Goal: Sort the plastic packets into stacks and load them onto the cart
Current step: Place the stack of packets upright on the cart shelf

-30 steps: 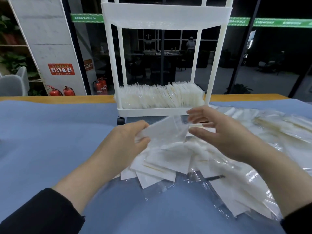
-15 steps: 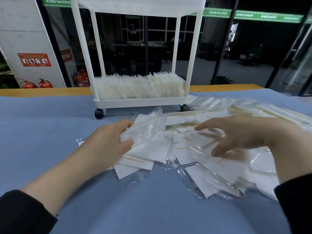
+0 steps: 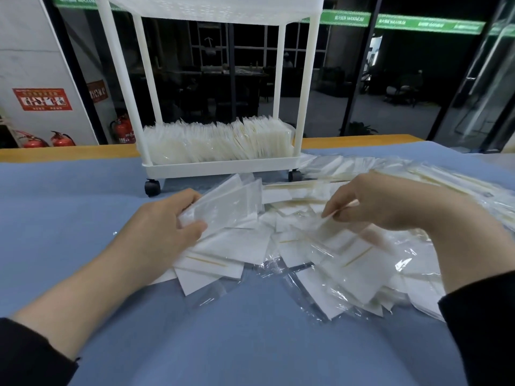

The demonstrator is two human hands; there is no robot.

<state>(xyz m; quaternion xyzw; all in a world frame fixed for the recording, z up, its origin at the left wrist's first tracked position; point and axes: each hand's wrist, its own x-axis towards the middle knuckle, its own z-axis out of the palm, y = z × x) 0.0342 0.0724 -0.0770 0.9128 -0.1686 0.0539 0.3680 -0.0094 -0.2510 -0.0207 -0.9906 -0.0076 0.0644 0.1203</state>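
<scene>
The left hand (image 3: pixel 164 232) grips a small stack of packets (image 3: pixel 228 203) just in front of the cart (image 3: pixel 220 165). The right hand (image 3: pixel 387 203) pinches one packet (image 3: pixel 331 238) off the pile (image 3: pixel 348 263). They look thin, light, bendy and slippery, so edges are the best place to hold.

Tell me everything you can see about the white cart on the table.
The white cart looks plastic: slim round posts join a lower tray to an upper shelf cut off by the frame's top. It stands upright on small black casters on the blue table cover. The lower tray holds rows of clear packets standing on edge. Neither hand touches it.
</scene>
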